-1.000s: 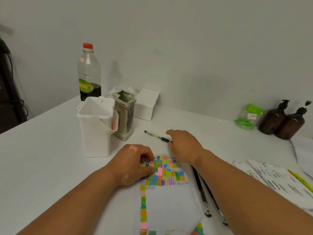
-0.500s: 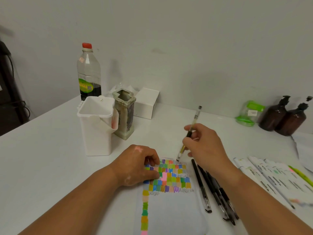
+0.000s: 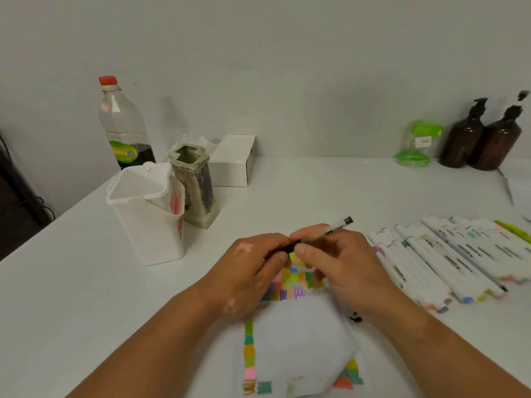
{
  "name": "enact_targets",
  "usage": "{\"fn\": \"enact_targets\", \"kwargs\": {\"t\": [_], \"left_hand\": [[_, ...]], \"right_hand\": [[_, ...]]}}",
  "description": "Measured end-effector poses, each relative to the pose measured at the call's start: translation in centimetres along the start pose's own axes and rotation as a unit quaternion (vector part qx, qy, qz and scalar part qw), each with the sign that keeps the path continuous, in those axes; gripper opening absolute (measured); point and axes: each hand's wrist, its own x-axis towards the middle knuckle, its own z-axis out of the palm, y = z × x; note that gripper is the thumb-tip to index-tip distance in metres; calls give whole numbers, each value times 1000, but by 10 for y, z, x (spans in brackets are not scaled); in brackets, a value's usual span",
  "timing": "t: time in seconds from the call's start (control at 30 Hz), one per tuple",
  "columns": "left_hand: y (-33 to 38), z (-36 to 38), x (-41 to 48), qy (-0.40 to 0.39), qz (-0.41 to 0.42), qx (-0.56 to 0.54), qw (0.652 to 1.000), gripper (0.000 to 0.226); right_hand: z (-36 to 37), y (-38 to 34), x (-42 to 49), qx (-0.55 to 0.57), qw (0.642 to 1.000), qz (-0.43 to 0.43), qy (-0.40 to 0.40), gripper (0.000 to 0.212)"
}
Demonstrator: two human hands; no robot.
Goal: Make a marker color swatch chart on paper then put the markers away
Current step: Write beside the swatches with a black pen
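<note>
Both hands meet over the white paper point(image 3: 298, 328), which carries a grid of colored swatches point(image 3: 293, 282) and a column of swatches down its left side. My right hand point(image 3: 336, 265) grips a thin gel pen point(image 3: 330, 229) with a clear barrel, its far end pointing up and to the right. My left hand point(image 3: 253, 268) pinches the pen's black near end. A row of white markers point(image 3: 448, 254) lies on the table to the right. A black pen tip point(image 3: 355, 318) shows under my right wrist.
A white plastic holder point(image 3: 149, 214) and a square ceramic vase point(image 3: 195, 188) stand at the left. Behind them are a red-capped bottle point(image 3: 123, 124) and a white box point(image 3: 232, 160). A green-lidded jar point(image 3: 416, 145) and two brown pump bottles point(image 3: 482, 139) stand at the back right.
My right hand picked the pen up off the table and brought it over the swatch grid. My left hand left the paper and took hold of the pen's near end.
</note>
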Motion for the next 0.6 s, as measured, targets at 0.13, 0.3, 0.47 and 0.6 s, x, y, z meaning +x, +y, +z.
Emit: {"fn": "enact_targets", "kwargs": {"t": [0.13, 0.3, 0.47, 0.6], "left_hand": [[4, 2, 0, -10, 12, 18, 1000, 21], [4, 1, 1, -2, 24, 62, 998, 35], [3, 0, 2, 14, 35, 60, 997, 33], [4, -1, 3, 10, 40, 55, 998, 36]], "right_hand": [[4, 2, -1, -11, 1000, -19, 2, 8], [7, 2, -1, 46, 999, -12, 5, 3], [8, 0, -2, 65, 998, -14, 14, 6], [6, -4, -4, 64, 997, -26, 18, 9]]}}
